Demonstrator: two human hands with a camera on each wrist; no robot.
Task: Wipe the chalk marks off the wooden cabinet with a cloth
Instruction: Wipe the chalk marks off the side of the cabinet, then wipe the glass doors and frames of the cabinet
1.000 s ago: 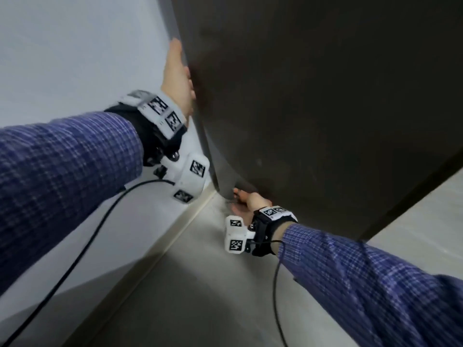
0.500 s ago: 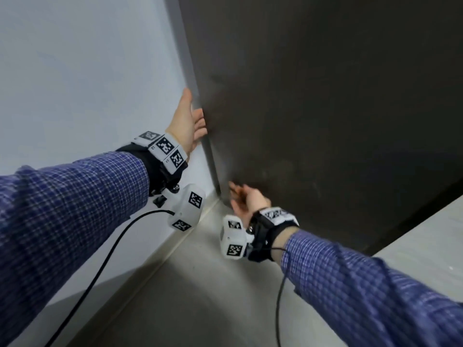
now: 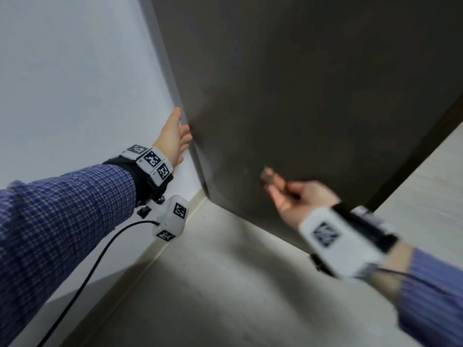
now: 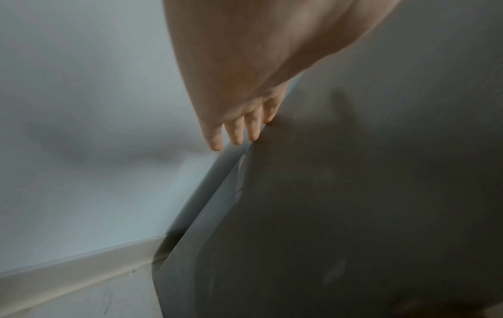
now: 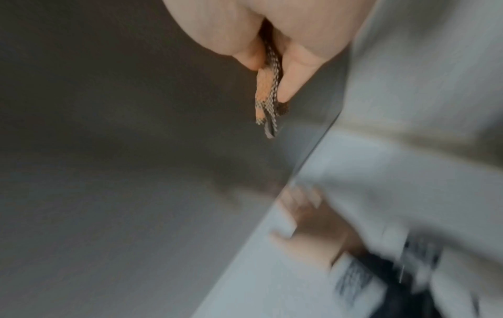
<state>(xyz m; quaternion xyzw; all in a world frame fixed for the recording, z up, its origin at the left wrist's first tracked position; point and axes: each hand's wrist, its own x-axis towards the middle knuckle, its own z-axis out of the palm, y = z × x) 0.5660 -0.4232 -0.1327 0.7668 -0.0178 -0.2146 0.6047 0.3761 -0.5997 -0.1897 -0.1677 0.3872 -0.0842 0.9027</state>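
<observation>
The dark wooden cabinet (image 3: 300,96) fills the upper right of the head view, its side panel facing me. My left hand (image 3: 175,136) lies with straight fingers (image 4: 236,133) along the cabinet's rear left edge, next to the wall. My right hand (image 3: 290,196) is in front of the panel's lower part, pinching a small folded patterned cloth (image 3: 269,175) between thumb and fingers. In the right wrist view the cloth (image 5: 268,101) sticks out past the fingertips, orange and dark-checked. A faint pale smudge (image 3: 244,170) shows on the panel just left of the cloth.
A pale wall (image 3: 75,83) runs on the left with a light skirting board (image 3: 160,249) at its foot. Grey floor (image 3: 225,284) spreads below the cabinet. A black cable (image 3: 82,279) hangs from my left wrist device.
My right hand has risen from the floor by the cabinet's bottom corner and moved right, and a cloth now shows in its fingers. My left hand still rests on the cabinet edge.
</observation>
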